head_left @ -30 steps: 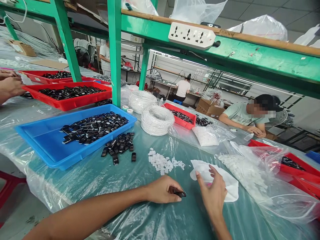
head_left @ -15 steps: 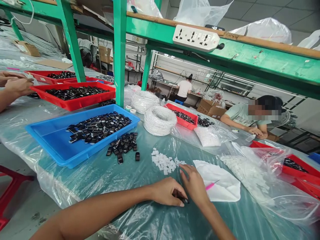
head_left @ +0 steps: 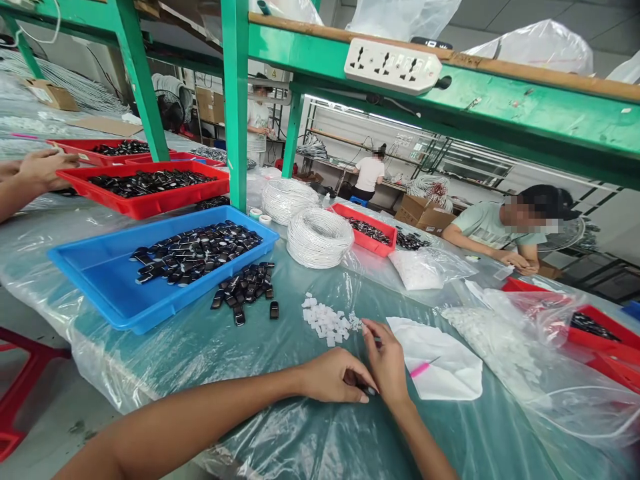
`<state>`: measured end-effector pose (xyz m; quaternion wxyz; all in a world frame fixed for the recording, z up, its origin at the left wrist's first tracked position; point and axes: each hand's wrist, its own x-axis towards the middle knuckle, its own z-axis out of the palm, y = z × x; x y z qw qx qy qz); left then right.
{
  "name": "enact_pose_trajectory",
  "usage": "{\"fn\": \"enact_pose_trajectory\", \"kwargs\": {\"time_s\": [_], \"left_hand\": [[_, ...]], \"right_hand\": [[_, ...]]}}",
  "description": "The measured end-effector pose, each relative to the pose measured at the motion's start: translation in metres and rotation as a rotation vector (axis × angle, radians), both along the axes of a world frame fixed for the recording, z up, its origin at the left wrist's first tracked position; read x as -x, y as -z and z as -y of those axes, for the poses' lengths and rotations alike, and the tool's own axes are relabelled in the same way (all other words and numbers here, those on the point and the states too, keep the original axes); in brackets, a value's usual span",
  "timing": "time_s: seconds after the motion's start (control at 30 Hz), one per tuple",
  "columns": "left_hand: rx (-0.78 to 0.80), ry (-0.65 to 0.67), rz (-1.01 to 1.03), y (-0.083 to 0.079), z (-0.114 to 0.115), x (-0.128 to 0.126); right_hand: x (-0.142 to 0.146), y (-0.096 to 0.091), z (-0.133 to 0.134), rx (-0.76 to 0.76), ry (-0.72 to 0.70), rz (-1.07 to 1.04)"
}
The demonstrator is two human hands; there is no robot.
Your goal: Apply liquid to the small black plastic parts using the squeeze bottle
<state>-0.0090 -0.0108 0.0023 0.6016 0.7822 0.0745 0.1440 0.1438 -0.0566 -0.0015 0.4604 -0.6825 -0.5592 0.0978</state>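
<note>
My left hand [head_left: 334, 377] is closed, with its fingers curled round a small black plastic piece [head_left: 370, 391] that shows only at the fingertips. My right hand [head_left: 387, 360] reaches over beside it; its fingertips come together at the edge of a small heap of tiny clear bits [head_left: 354, 321], and whatever they pinch is too small to make out. Left of those bits lies a pile of white translucent pieces [head_left: 327, 321]. Further left, a loose heap of black plastic pieces [head_left: 245, 290] rests on the table against a blue tray [head_left: 95, 267] holding many more.
A pink-handled pointed tool [head_left: 421, 369] lies on white paper [head_left: 450, 353]. Behind are coils of white cable [head_left: 320, 239] and a red tray [head_left: 387, 248]. Bags of white pieces [head_left: 490, 347] stand right. A green shelf post [head_left: 235, 107] rises ahead. Co-workers sit across and at left.
My right hand has drawn its fingers together at the tiny clear bits. My left hand stays almost in place with the black piece. A person has come into view behind the post.
</note>
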Motion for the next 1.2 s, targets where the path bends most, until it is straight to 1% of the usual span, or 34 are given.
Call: {"fn": "enact_pose_trajectory", "kwargs": {"time_s": [0.17,0.23,0.37,0.47,0.57,0.67,0.8,0.87,0.93,1.1,1.2], "left_hand": [[0.081,-0.043,0.014,0.001,-0.001,-0.003],[0.124,-0.06,0.016,0.003,-0.002,-0.004],[0.222,-0.08,0.018,0.004,-0.004,-0.008],[0.232,-0.091,0.046,0.002,-0.006,-0.009],[0.181,-0.095,0.067,-0.003,-0.006,-0.007],[0.091,-0.118,0.055,-0.007,-0.006,-0.004],[-0.055,-0.14,0.06,-0.01,-0.007,-0.001],[-0.087,-0.15,0.079,-0.01,-0.007,-0.001],[-0.058,-0.151,0.094,-0.009,-0.007,-0.002],[0.175,-0.077,0.131,-0.009,-0.01,-0.004],[0.233,-0.034,0.137,-0.011,-0.011,-0.003]], "right_hand": [[-0.005,0.004,0.023,-0.044,0.044,-0.278],[-0.004,0.004,0.032,-0.051,0.053,-0.35],[-0.002,-0.001,0.045,-0.071,0.092,-0.478],[0.0,-0.005,0.048,-0.053,0.093,-0.58],[0.002,-0.005,0.048,-0.019,0.062,-0.564],[0.006,-0.002,0.048,-0.036,0.037,-0.506],[0.008,0.002,0.049,-0.042,0.043,-0.446],[0.007,0.003,0.05,-0.037,0.038,-0.426],[0.007,0.004,0.05,-0.028,0.019,-0.414],[0.015,0.007,0.052,-0.001,0.014,-0.486],[0.021,0.008,0.054,0.007,0.035,-0.521]]}}
